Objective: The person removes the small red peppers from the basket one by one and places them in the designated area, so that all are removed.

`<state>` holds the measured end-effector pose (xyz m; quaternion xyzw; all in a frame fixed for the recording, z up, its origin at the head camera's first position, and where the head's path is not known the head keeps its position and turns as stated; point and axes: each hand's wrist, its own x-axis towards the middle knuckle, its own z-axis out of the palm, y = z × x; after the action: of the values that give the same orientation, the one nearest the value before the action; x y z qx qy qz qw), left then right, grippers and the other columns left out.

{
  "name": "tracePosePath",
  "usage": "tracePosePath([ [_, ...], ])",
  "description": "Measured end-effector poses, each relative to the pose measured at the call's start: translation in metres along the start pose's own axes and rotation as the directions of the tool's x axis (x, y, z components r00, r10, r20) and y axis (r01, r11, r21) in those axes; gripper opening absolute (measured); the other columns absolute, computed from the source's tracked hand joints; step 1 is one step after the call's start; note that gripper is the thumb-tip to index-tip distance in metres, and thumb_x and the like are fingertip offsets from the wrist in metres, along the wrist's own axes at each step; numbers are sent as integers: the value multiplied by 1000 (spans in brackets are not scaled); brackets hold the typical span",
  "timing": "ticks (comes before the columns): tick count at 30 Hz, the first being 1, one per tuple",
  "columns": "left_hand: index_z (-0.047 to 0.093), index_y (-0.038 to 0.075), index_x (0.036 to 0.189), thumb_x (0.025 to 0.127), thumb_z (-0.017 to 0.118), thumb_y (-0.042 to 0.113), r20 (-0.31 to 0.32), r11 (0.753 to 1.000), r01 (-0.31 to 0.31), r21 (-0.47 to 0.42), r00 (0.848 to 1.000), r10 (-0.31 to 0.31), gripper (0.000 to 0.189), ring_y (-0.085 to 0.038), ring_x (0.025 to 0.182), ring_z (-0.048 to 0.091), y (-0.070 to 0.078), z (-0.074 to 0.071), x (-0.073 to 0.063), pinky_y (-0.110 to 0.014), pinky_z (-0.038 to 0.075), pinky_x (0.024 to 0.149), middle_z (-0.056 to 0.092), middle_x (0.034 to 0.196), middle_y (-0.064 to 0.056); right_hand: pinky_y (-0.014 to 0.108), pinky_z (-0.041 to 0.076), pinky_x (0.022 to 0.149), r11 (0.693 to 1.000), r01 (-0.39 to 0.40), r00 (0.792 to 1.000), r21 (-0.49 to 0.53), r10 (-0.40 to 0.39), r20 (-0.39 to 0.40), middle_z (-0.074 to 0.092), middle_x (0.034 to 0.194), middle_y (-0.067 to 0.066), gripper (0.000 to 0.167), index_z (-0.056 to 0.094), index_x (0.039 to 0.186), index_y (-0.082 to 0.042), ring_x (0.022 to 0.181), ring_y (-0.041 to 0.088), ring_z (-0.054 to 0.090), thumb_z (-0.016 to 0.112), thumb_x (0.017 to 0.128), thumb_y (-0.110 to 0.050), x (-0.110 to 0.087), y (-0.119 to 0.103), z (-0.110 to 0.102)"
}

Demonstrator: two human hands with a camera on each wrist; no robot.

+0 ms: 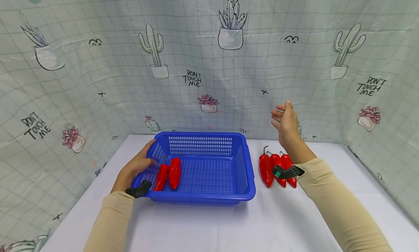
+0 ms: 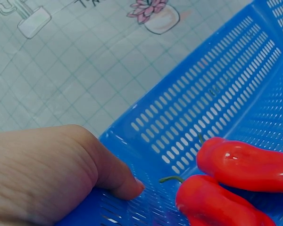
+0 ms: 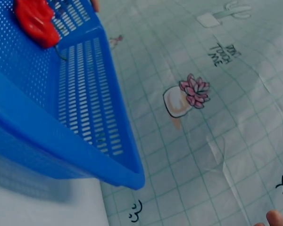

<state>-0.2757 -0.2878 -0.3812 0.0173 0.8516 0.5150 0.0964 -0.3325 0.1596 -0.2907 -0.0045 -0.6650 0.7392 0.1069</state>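
Observation:
My left hand (image 1: 140,164) grips the left rim of a blue plastic basket (image 1: 203,196). In the left wrist view, the thumb of that hand (image 2: 61,169) hooks over the rim to the inside, while the other fingers are hidden behind the wall. Two red peppers, one longer-looking (image 1: 162,177) and one plumper (image 1: 175,174), lie side by side in the basket's left part. My right hand (image 1: 288,123) is raised with fingers extended and nothing in it, beyond three red peppers (image 1: 266,168) on the table. Only its fingertips (image 3: 276,218) show in the right wrist view.
A white table (image 1: 209,226) carries the basket and the loose peppers, which lie in a row to the basket's right. Behind and at both sides hangs a pale checked cloth (image 1: 248,77) printed with cacti and potted plants. My right forearm partly covers the peppers.

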Motion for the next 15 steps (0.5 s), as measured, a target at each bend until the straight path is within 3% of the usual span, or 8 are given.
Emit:
tracePosePath([
  [7,-2,14,158,81,44,-13,-7,1000,3,-5,1000,-3,94,-59,139,16,0,0,1,-71,26,106,1,158,-34,41,28,118,999,-34,998,38,32,47,48,118,7,73,24,151,3,142,39,31,14,103,-51,-1,5,14],
  [15,-1,15,158,81,43,-13,-13,1000,8,-7,1000,-8,94,-58,140,16,-3,0,3,-72,24,107,2,159,-33,41,29,117,998,-66,994,22,64,87,35,148,26,71,25,150,4,143,39,32,14,104,-49,-2,19,36],
])
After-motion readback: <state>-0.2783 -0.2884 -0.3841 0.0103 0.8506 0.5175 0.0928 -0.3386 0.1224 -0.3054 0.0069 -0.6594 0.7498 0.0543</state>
